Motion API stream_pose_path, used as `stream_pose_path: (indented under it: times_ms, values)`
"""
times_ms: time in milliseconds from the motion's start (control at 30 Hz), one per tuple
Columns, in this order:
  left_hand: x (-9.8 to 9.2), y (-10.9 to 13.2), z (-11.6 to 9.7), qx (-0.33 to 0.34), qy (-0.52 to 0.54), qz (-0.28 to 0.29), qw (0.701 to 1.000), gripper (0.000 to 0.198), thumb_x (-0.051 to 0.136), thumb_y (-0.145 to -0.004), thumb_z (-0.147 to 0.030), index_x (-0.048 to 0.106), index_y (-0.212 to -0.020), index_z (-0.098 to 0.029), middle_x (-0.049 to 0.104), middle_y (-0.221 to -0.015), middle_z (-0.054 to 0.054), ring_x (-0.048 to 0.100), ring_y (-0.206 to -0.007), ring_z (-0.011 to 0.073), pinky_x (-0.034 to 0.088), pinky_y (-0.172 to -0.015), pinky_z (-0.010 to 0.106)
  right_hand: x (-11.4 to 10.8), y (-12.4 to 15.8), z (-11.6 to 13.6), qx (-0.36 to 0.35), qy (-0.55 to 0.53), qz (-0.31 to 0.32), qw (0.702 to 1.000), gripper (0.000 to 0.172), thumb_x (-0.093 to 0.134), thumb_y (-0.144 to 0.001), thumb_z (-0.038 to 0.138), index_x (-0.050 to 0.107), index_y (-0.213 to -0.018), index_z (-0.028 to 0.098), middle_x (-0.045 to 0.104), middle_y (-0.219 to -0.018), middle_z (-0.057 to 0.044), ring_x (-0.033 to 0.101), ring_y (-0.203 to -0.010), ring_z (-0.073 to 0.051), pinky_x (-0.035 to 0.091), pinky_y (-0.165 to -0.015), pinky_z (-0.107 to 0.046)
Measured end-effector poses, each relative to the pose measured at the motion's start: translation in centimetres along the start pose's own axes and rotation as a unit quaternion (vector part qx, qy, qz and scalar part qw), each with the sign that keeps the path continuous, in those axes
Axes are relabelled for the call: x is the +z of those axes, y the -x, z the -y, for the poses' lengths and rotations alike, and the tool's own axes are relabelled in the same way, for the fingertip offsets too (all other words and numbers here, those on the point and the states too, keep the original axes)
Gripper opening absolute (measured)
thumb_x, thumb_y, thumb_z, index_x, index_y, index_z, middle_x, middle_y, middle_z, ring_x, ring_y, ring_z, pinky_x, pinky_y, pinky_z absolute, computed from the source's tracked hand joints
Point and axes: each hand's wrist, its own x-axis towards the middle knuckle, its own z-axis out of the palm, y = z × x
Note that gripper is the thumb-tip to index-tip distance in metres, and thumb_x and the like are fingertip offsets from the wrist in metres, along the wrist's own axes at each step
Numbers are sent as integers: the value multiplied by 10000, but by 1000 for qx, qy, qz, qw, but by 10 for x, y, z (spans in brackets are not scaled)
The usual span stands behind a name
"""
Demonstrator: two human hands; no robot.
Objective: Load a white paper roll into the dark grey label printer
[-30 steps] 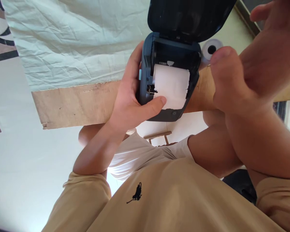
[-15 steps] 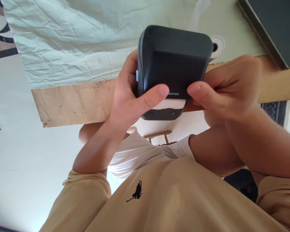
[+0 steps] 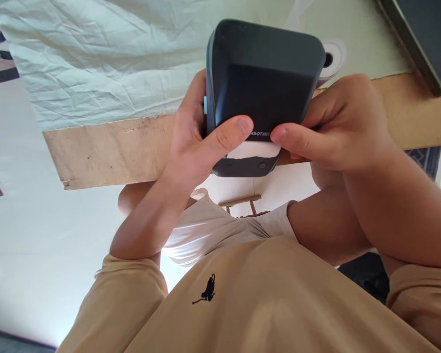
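Note:
A small black label printer (image 3: 264, 88) is held up in front of me, over the table's front edge. From its slot a strip of white paper (image 3: 255, 149) sticks out with a ragged lower edge. My left hand (image 3: 206, 139) is wrapped round its left side, thumb lying across the front near the lettering. On the other side, my right hand (image 3: 338, 127) grips the lower right, its thumb tip by the lettering and the paper; its other fingers are partly hidden behind the printer. Behind the printer's right edge lies a white paper roll (image 3: 334, 59) with a dark core.
A pale green cloth (image 3: 106, 54) covers most of the table, leaving a bare wooden strip (image 3: 110, 154) along the front. At the upper right sits a dark flat object (image 3: 426, 39) with a metallic edge. My legs are below the table edge.
The printer and both hands have moved up slightly in view. My right thumb has shifted left along the printer's front, closer to the lettering.

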Motion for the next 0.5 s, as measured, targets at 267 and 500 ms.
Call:
stream_pose_path:
  times_ms: [267,500]
  values:
    - [1,-1,1,4,11,-22,1000,397,934,-803,-472,769,-1120,-302,619,-1008,27,609,-928,191,535,-813,321,0,-7,8,76,-28,-3,997,944,566,-724,1017,470,-418,128,436,-414,1,315,-424,24,127,-414,-209]
    - [7,-7,1,21,120,-8,993,309,820,-923,-498,754,-1141,-290,707,-1212,28,614,-1369,277,569,-1000,303,-2,-8,10,62,-24,1,998,961,487,-750,1048,312,-473,145,266,-479,15,197,-509,15,91,-464,-272]
